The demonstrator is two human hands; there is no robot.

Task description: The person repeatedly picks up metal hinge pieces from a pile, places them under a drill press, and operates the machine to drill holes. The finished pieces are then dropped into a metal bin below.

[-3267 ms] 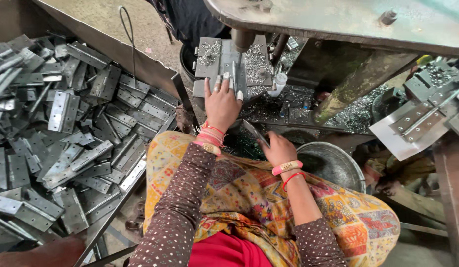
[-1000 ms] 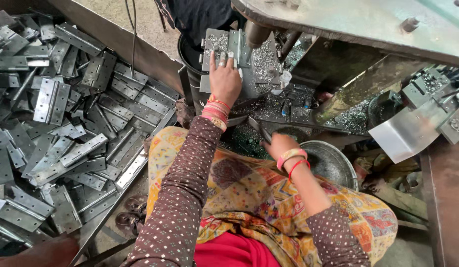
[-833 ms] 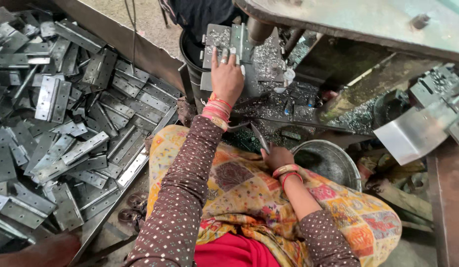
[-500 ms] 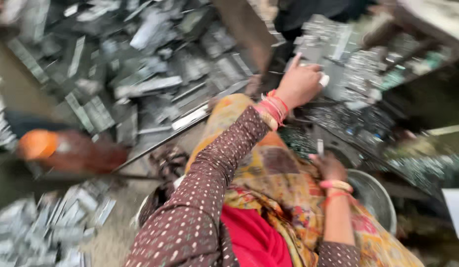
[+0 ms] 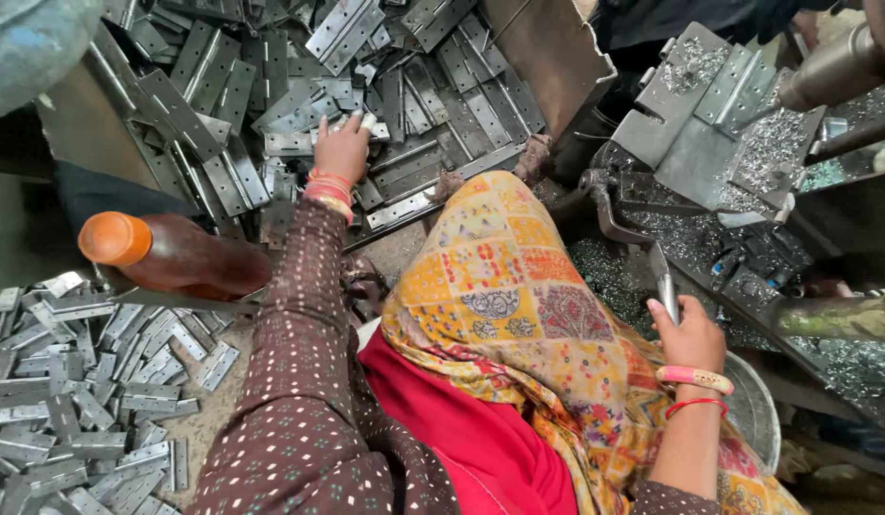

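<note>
My left hand [image 5: 344, 146] reaches out to the left into a big heap of grey metal hinge plates [image 5: 270, 86] and its fingers close on one plate at the heap's near edge. My right hand [image 5: 688, 336] is wrapped round the end of a curved metal lever [image 5: 619, 224] that runs up toward the press. The press bed [image 5: 709, 124] at the upper right carries a few hinge plates and is strewn with metal shavings. Both wrists wear bangles. A patterned yellow cloth [image 5: 519, 315] lies over my lap between the two arms.
A brown bottle with an orange cap [image 5: 170, 256] lies at the left by my elbow. A second pile of smaller hinge plates [image 5: 75, 381] covers the floor at the lower left. A round metal bowl [image 5: 759, 415] sits under my right wrist. Shavings litter the machine base.
My left hand left the plate on the press bed and swung left into the hinge heap. The view turned left and down. My right hand stayed on the lever.
</note>
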